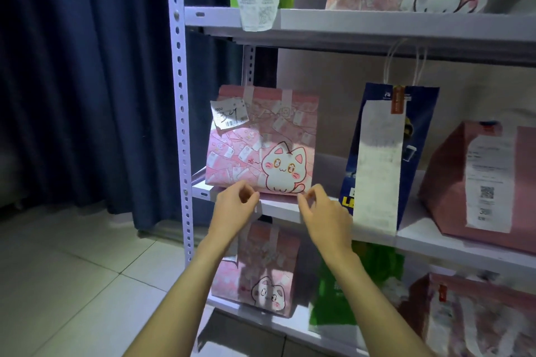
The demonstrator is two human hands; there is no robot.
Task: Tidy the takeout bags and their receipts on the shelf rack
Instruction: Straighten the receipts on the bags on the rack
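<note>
The pink cat bag (pixel 261 139) stands upright on the middle shelf (pixel 278 207), at its left end just inside the rack's punched post (pixel 180 95), and both hands hang right below its bottom edge. The left hand (pixel 236 201) is under the bag's lower middle, the right hand (pixel 322 206) under its lower right corner, so the bag sits straight ahead and slightly above them, its long side running up and down; neither hand looks clearly nearer. Both have their fingers loosely curled with nothing in them that I can see, fingertips close to the bag's base, though I can't tell whether they touch it. A small receipt (pixel 229 114) is stuck crookedly on the bag's upper left corner, which I'd guess needs straightening. Further right on the same shelf stands a blue bag (pixel 414 136) with a long receipt (pixel 380 165) hanging down its front, then a tilted plain pink bag (pixel 452 180). More bags fill the shelves above and below; a dark curtain (pixel 87 81) hangs to the left over a pale tiled floor (pixel 72 269).
</note>
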